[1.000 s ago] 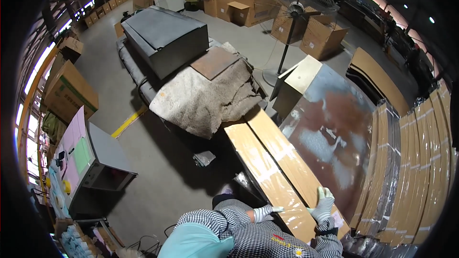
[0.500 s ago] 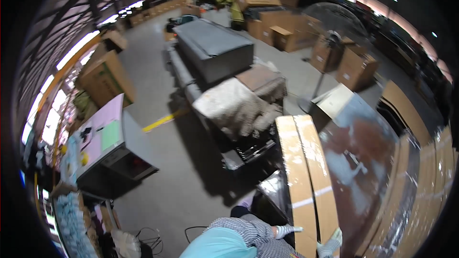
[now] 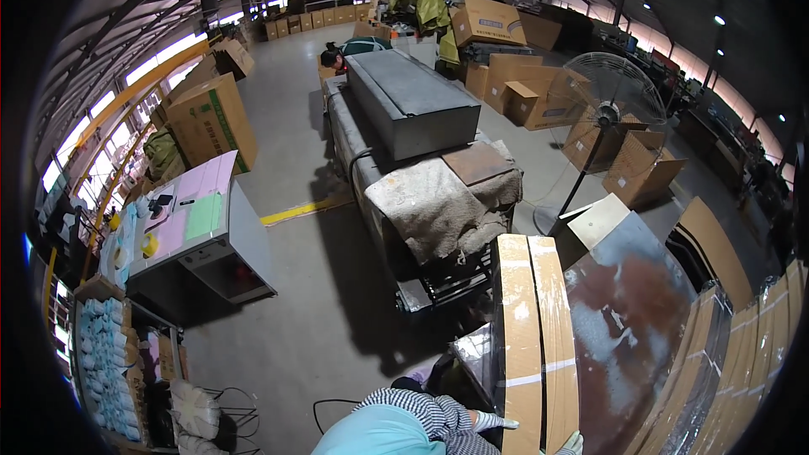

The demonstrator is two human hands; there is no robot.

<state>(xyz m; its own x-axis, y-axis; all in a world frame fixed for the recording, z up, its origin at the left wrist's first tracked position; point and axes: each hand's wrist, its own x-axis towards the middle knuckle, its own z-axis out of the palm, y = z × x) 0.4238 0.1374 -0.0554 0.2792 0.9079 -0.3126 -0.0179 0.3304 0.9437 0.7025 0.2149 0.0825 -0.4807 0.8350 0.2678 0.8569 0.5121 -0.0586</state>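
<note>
A long, narrow cardboard package (image 3: 520, 329) in shiny clear wrap, with a dark seam down its length and white strapping across it, lies in front of me at the lower right. My left hand (image 3: 495, 422), in a striped white glove, grips its left edge with a finger stretched over the top. At the near right edge my right hand (image 3: 572, 445), also gloved, is closed on the package; the picture's lower rim cuts part of it off. Beneath and to the left shows a dark plastic-wrapped bundle (image 3: 476, 350).
A metal workbench (image 3: 371, 194) carries a long grey metal box (image 3: 430, 122) and a rough cloth (image 3: 413, 198). To the right are a stained board (image 3: 624, 303), more wrapped cardboard (image 3: 742, 371) and a standing fan (image 3: 605, 115). A desk (image 3: 253, 244) stands left. Another person (image 3: 333, 57) is beyond the bench.
My view has shifted, so the bench and desk sit lower and steadier in the picture. Both hands stay on the package, which also appears slightly lower.
</note>
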